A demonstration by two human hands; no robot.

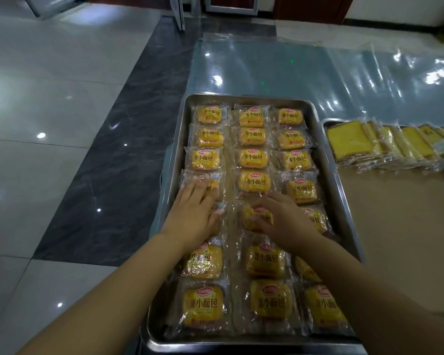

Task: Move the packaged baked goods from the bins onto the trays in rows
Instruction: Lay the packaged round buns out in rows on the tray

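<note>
A steel tray (177, 155) in front of me holds three columns of small yellow bread packets in clear wrappers. My left hand (194, 211) lies flat, fingers straight, on a packet (212, 179) in the left column, about halfway down the tray. My right hand (285, 221) rests over a middle-column packet (255, 216), fingers spread across its wrapper with the thumb at its left side. Part of that packet and the right-column packet beside it are hidden under the hand. Both forearms reach in from the bottom edge.
A second steel tray (327, 122) at the right holds a leaning row of wrapped yellow cake slices (390, 144). Brown cardboard (400, 226) lies below it. Clear plastic sheeting (292, 67) covers the surface beyond the trays. Glossy tiled floor (49, 124) spreads to the left.
</note>
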